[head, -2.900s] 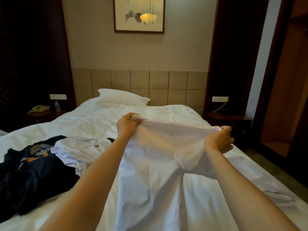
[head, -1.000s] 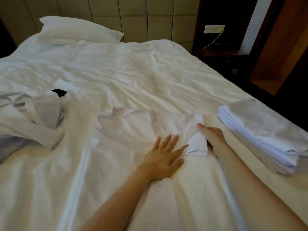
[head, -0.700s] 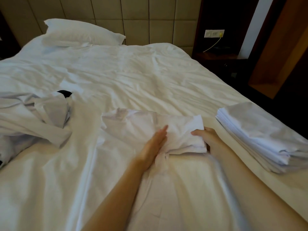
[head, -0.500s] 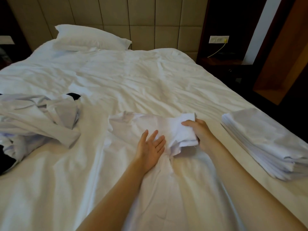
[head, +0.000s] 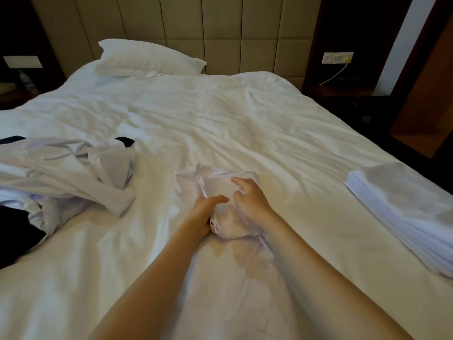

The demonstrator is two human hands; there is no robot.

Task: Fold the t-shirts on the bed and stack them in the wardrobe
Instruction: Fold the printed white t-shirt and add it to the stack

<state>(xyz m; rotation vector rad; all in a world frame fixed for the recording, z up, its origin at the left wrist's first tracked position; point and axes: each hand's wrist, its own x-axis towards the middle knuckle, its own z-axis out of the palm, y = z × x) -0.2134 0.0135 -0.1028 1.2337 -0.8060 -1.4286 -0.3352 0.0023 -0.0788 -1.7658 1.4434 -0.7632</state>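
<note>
A white t-shirt (head: pixel 215 182) lies partly folded in the middle of the bed (head: pixel 220 123), its lower part running down between my forearms. My left hand (head: pixel 204 212) presses its left side, fingers pinching the fabric. My right hand (head: pixel 250 201) lies curled over the folded-in sleeve part, gripping it. A stack of folded white t-shirts (head: pixel 404 212) rests at the bed's right edge. Unfolded white shirts (head: pixel 63 175) lie crumpled at the left, with a dark garment (head: pixel 17 231) under them.
A pillow (head: pixel 147 60) lies at the padded headboard. A dark nightstand (head: pixel 343 94) with a wall socket and cable stands right of the bed. Wooden wardrobe panels (head: pixel 426 89) rise at the far right, beyond the bed edge.
The shirt was held up, then laid flat on the bed. My right hand has folded the right sleeve side leftward over the body, and both hands now meet on the bunched fold.
</note>
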